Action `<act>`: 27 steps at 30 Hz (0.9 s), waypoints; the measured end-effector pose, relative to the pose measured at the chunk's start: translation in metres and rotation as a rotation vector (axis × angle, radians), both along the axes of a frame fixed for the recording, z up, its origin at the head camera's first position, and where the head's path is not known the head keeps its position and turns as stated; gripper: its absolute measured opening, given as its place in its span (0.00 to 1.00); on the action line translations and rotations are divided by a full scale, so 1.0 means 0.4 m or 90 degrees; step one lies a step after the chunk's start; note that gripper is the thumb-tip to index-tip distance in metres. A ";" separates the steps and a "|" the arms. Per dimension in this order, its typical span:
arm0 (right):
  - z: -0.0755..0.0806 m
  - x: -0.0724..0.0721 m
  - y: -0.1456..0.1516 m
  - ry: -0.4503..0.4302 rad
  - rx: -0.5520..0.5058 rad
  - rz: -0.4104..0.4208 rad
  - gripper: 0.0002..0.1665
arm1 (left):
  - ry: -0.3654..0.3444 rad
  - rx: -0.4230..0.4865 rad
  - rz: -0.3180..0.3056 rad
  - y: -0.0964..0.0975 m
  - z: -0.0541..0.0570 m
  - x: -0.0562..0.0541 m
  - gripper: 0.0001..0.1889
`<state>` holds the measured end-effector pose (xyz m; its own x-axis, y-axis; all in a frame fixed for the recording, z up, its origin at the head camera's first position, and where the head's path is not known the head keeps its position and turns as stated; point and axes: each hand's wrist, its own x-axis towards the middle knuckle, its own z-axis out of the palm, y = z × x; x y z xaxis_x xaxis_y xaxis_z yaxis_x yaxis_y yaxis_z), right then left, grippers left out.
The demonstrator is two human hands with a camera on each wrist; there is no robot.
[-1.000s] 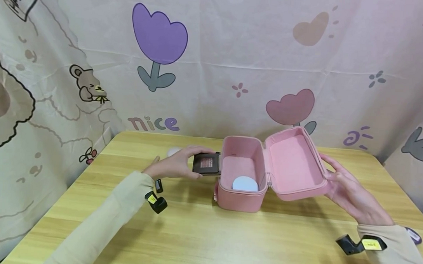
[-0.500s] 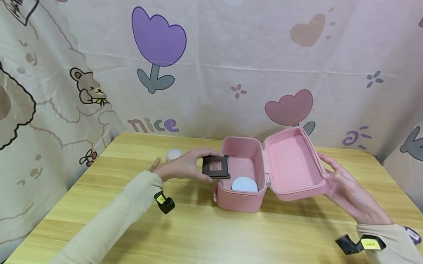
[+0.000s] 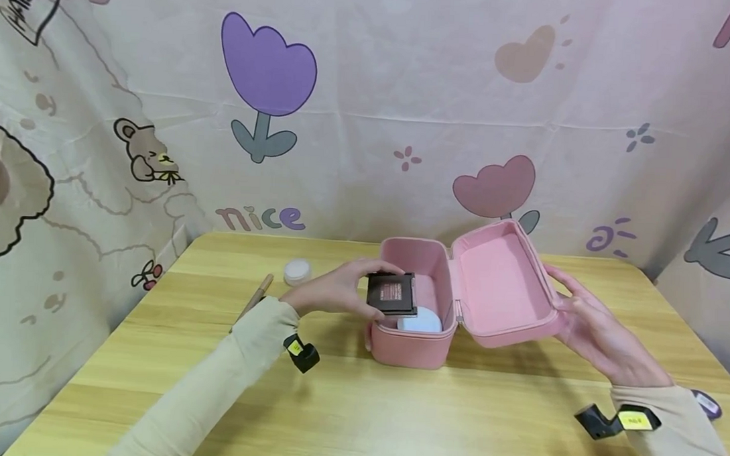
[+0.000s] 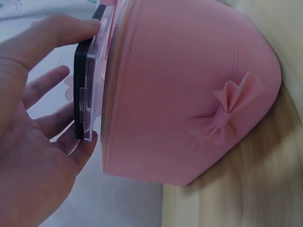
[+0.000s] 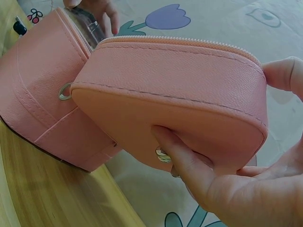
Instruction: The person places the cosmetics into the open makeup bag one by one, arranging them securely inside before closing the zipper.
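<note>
A pink zip case (image 3: 412, 350) stands on the table with its lid (image 3: 502, 280) swung out to the right. Between thumb and fingers, my left hand (image 3: 339, 287) pinches a black square makeup compact (image 3: 391, 293) by its edges, over the case's opening. A clear layer shows along the compact's side in the left wrist view, close to the zipped rim. Inside the case lies a white round object (image 3: 427, 320), partly covered by the compact. My right hand (image 3: 597, 323) grips the lid's outer edge. A pink bow (image 4: 222, 118) decorates the case's side.
Left of the case, a small white round jar (image 3: 297, 271) and a tan pen-like stick (image 3: 258, 295) lie on the wooden table (image 3: 358, 415). A dark purple object (image 3: 706, 405) sits beside the right sleeve. Printed cloth (image 3: 355, 154) hangs behind the table.
My left hand has carried the compact rightward, from beside the case's left rim to over its opening, uncovering the jar and stick behind it. The right hand keeps holding the lid.
</note>
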<state>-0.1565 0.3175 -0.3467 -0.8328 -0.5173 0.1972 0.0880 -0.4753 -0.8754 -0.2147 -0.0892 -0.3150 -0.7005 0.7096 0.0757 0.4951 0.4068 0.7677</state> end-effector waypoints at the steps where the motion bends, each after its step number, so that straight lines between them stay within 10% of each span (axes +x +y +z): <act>1: 0.000 0.000 0.000 0.003 0.002 -0.001 0.33 | 0.003 0.001 0.002 0.003 -0.001 0.000 0.37; 27: 0.002 0.002 -0.005 -0.006 0.004 -0.011 0.32 | 0.110 -0.076 -0.079 0.103 -0.011 -0.024 0.34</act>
<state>-0.1556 0.3156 -0.3458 -0.8437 -0.5035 0.1860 0.0877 -0.4712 -0.8777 -0.2243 -0.0479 -0.3193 -0.5909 0.8009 0.0974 0.6666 0.4167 0.6180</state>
